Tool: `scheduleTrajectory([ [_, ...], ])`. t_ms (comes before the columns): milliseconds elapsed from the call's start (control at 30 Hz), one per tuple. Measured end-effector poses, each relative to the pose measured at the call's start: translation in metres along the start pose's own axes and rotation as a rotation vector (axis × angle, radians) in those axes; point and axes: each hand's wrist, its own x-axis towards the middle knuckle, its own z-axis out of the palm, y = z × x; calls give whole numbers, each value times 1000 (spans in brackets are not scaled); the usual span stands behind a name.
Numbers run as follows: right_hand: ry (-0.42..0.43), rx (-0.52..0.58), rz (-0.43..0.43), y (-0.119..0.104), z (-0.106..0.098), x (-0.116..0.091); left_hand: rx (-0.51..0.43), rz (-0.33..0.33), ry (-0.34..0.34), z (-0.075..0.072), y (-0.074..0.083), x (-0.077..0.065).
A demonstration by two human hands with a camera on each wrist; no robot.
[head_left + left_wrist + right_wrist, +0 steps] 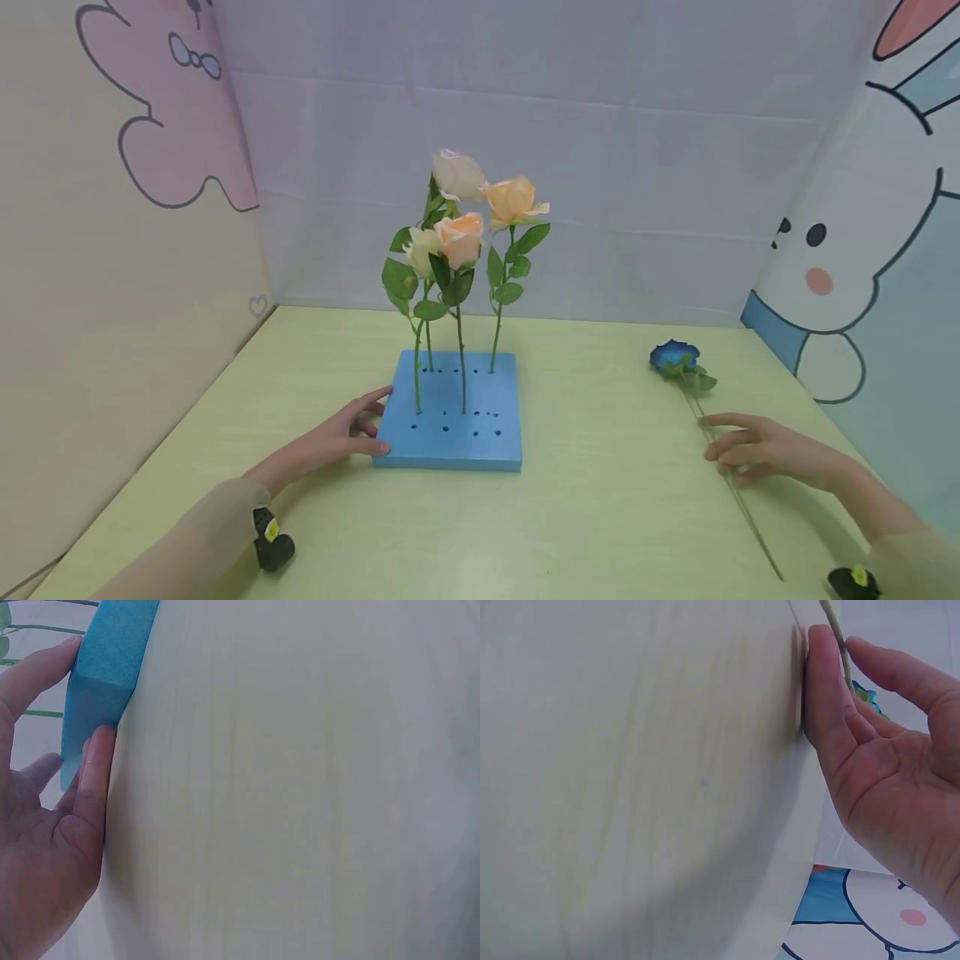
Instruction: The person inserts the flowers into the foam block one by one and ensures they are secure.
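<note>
A blue foam block [487, 454] with rows of holes sits on the table. Against its left side, my left hand [330, 437] rests with fingers extended and the thumb by the front corner; the left wrist view shows the fingertips on the block's edge [109, 652]. Several roses stand upright in the block, among them a peach rose [459, 237], an orange-yellow rose [513, 200] and a pale pink rose [457, 173]. To the right, my right hand [780, 454] pinches the thin stem [834, 626] of a blue rose [673, 357] between thumb and fingers, its bloom pointing away from me.
The pale yellow table [600, 500] runs back to a white cloth wall [637, 167]. Cartoon-printed side panels stand left and right, with a rabbit [825, 233] on the right one. Unused holes dot the block between and in front of the stems.
</note>
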Motion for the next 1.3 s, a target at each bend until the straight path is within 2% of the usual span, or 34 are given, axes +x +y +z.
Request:
scheduleTrajectory([
  [333,14,45,-85,-7,12,10,4,3,-2,0,-3,1],
  [733,132,-2,-97,-44,33,28,-14,-8,-11,-1,-1,0],
  [1000,217,-26,-231,-77,51,44,-22,-2,-9,0,-1,0],
  [1300,379,-64,-462,-119,76,66,-30,-11,0,1,-2,2],
])
